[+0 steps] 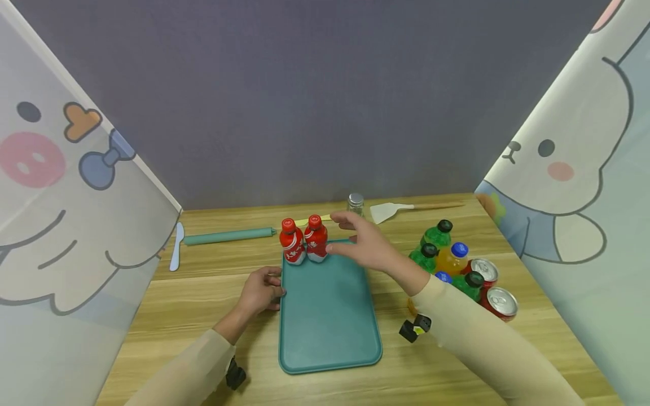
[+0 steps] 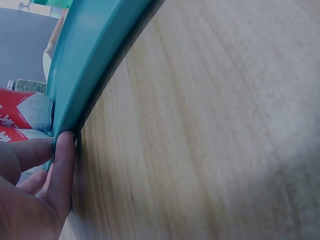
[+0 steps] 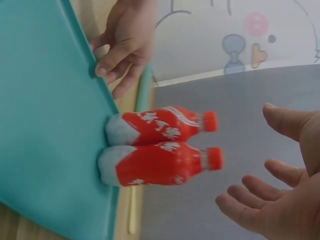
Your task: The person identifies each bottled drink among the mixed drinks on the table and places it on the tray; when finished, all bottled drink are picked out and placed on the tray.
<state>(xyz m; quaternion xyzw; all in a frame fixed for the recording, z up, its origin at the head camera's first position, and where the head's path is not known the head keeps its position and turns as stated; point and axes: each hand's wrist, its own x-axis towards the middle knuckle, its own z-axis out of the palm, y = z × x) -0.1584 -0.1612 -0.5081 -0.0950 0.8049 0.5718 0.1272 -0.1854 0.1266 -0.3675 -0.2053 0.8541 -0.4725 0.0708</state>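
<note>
Red bottles (image 1: 316,242) on teal tray (image 1: 327,316), wooden table (image 1: 178,304), grey wall (image 1: 325,113) behind.

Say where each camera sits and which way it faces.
Head: on the head, facing forward and down at the teal tray; left fingers, right fingers and sleeves show.
Left wrist: worn there, facing along the tray; left fingers show.
Right wrist: worn there, facing red bottles; right and left fingers show.
Both wrist views share the bottles.

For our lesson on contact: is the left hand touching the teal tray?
Touching: the left wrist view shows the left hand pinching the teal tray by its rim.
</note>
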